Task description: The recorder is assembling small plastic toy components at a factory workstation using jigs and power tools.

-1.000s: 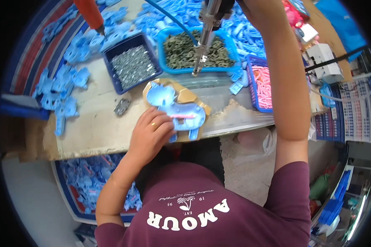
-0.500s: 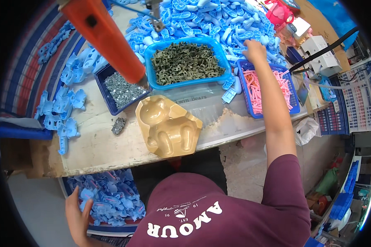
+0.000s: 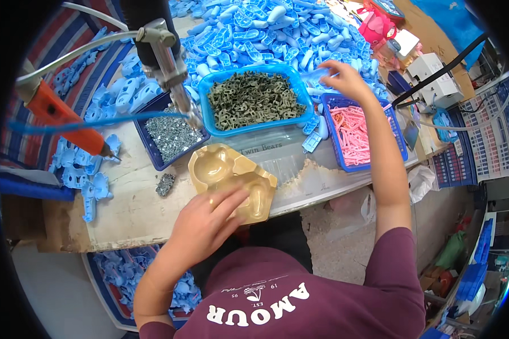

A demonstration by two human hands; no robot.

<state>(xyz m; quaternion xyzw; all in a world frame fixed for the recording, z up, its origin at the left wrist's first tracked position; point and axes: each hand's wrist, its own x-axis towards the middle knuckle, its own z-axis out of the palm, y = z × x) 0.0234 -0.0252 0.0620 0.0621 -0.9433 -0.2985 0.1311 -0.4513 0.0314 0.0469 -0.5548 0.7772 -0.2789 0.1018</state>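
Observation:
My left hand (image 3: pixel 208 221) reaches over the near part of a gold, bear-shaped hollow mould (image 3: pixel 209 166) at the table's front edge. Its fingers are stretched and a little spread, blurred by motion, with nothing seen in them; whether they touch the mould is unclear. At the right, my right hand (image 3: pixel 345 80) is above the rim of a blue basket (image 3: pixel 338 148) of pink plastic sticks (image 3: pixel 353 130). Its thumb and forefinger pinch a smeared light-blue plastic part (image 3: pixel 313 77), whose exact shape does not show. Behind it spreads a big heap of light-blue plastic parts (image 3: pixel 254 37).
A bright blue tub (image 3: pixel 209 125) of dark green pieces and a navy tray (image 3: pixel 157 160) of metal screws stand behind the mould. An orange electric screwdriver (image 3: pixel 68 118) and a metal tool head (image 3: pixel 175 73) hang at left. A bin below (image 3: pixel 110 294) holds blue parts.
My left hand has come up from the bin to the mould. My right hand has drawn slightly back from the heap with a blue part. The orange screwdriver has swung left.

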